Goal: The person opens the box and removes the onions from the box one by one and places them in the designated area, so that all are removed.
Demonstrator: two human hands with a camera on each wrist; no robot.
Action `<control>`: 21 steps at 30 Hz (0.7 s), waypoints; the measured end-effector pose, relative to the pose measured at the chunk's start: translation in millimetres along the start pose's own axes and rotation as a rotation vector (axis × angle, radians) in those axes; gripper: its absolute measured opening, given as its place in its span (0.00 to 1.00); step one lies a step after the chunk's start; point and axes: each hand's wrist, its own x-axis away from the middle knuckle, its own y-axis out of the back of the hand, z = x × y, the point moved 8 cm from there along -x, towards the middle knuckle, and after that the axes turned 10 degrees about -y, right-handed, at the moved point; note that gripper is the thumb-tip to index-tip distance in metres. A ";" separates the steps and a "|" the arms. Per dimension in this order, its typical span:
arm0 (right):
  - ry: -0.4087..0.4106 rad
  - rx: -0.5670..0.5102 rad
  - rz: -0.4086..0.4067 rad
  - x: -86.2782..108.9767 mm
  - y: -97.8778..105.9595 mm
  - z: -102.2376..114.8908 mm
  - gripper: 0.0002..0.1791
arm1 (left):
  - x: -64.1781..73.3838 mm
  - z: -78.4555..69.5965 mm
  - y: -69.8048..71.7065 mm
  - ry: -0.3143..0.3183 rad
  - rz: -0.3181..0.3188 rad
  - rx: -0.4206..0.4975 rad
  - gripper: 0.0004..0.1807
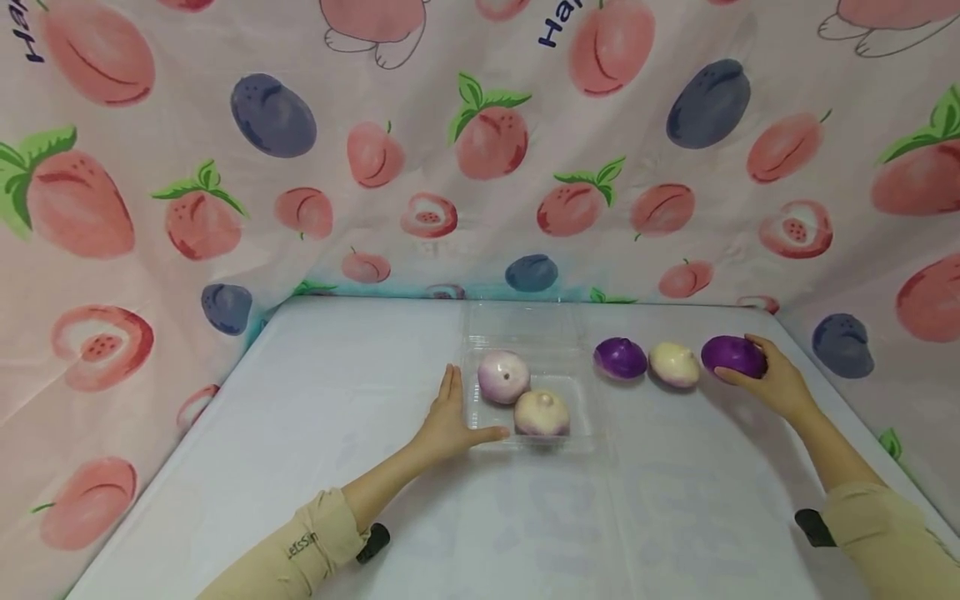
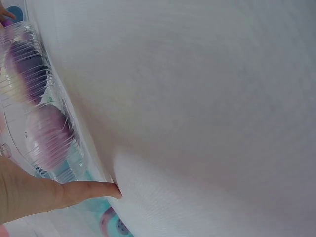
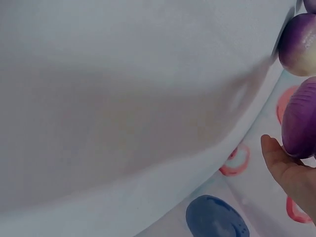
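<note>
My right hand (image 1: 772, 379) grips a purple turnip (image 1: 731, 357) at the far right of the row, thumb on the near side and fingers behind. In the right wrist view the same turnip shows fine ridges, partly cut off by the frame edge. My left hand (image 1: 448, 423) is spread at the left side of a clear plastic box (image 1: 581, 408), its thumb along the front edge and its fingers up the left wall. Inside lie a pinkish-white turnip (image 1: 501, 377) and a cream turnip (image 1: 542, 414) with a purple underside.
Between the box and my right hand sit another purple turnip (image 1: 619, 358) and a cream one (image 1: 673, 365). The box's clear lid (image 1: 521, 323) lies folded back toward the fruit-print cloth (image 1: 427, 167), which rises behind the white table (image 1: 360, 350).
</note>
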 end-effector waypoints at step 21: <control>-0.116 0.046 0.034 -26.0 -14.2 -20.1 0.50 | -1.1 -0.4 0.9 -0.005 0.008 -0.005 0.70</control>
